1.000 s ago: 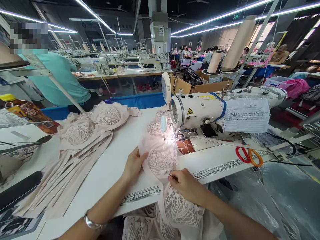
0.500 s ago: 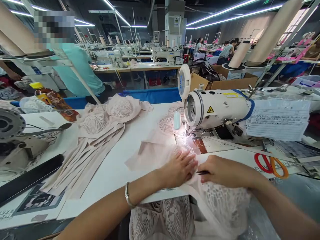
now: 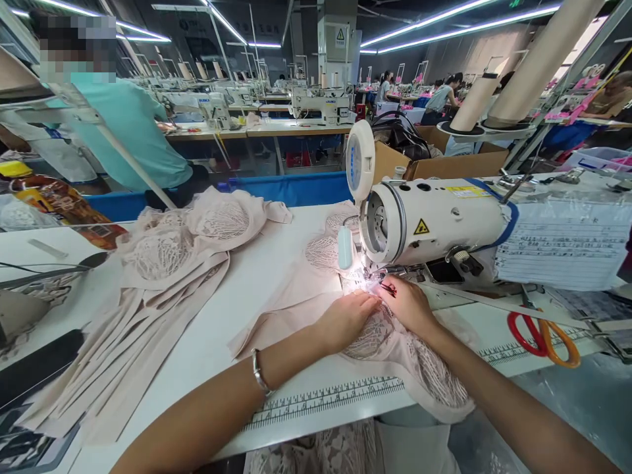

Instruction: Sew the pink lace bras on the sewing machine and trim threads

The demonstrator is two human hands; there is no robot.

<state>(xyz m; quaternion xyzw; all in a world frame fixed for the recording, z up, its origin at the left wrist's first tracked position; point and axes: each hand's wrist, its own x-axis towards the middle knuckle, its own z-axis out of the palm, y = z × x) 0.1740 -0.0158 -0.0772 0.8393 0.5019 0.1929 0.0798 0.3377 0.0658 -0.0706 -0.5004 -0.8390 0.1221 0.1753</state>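
A pale pink lace bra (image 3: pixel 372 339) lies partly under the sewing machine's (image 3: pixel 434 214) lit needle area, its near cup hanging over the table edge. My left hand (image 3: pixel 348 319) is on the fabric just before the needle, fingers together and closed on the bra's edge. Close beside it, my right hand (image 3: pixel 407 303) pinches the same edge. A small dark, thin tool (image 3: pixel 388 288) shows between its fingers; its kind is unclear. Another lace cup (image 3: pixel 323 252) lies behind the needle. My hands partly hide the stitched edge.
More bras (image 3: pixel 162 253) with long straps are piled on the left. A drink bottle (image 3: pixel 64 207) leans behind them. Scissors (image 3: pixel 543 336) with red and orange handles lie right. A ruler strip (image 3: pixel 330 398) runs along the table's front edge. A co-worker in turquoise (image 3: pixel 123 135) sits beyond.
Both hands have moved forward to the needle, the right one also slightly left. The bra's hanging cup has been drawn up onto the table edge. The view has shifted a little.
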